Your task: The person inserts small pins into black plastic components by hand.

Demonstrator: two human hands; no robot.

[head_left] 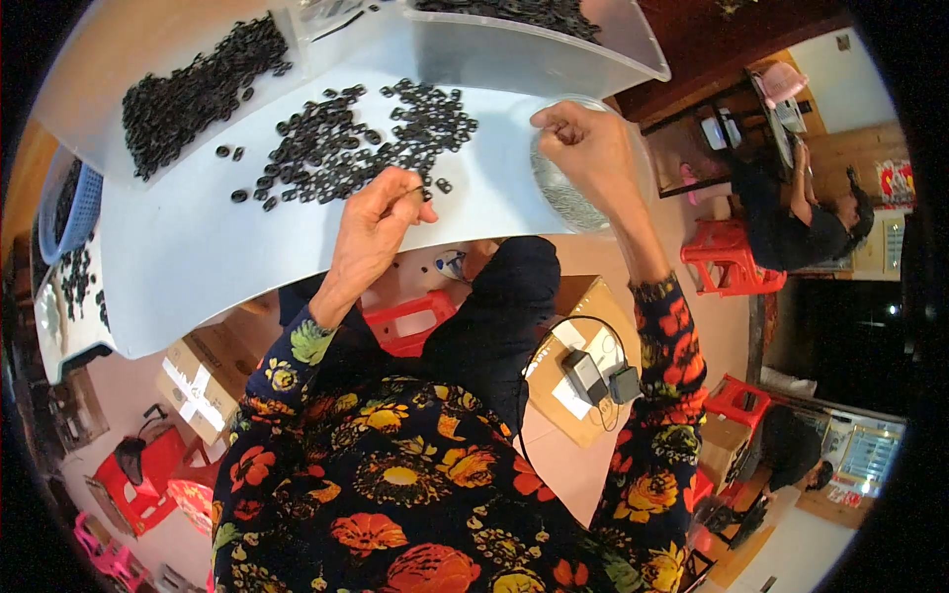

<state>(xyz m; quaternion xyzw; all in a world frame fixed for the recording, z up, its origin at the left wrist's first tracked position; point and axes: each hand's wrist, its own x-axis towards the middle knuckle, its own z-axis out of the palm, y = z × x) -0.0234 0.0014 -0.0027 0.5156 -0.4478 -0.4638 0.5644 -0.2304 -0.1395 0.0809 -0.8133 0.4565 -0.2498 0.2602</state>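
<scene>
My left hand [381, 217] is closed in a pinch at the near edge of the white table, with a small black part [427, 194] at its fingertips. Just beyond it lies a loose spread of small black parts [326, 148], which look like little oval pieces with holes. Over on the right, my right hand [591, 148] is curled shut above a round clear dish [542, 188] holding many fine silvery pieces [573, 203]. Whatever its fingers may hold is hidden or too small to make out.
A clear tray [203, 99] of black parts stands far left, and a clear bin [534, 49] holds more at the back. A blue basket [79, 212] is at the left edge. Below are cartons [593, 385] and a red stool [410, 321]. Two people sit at right.
</scene>
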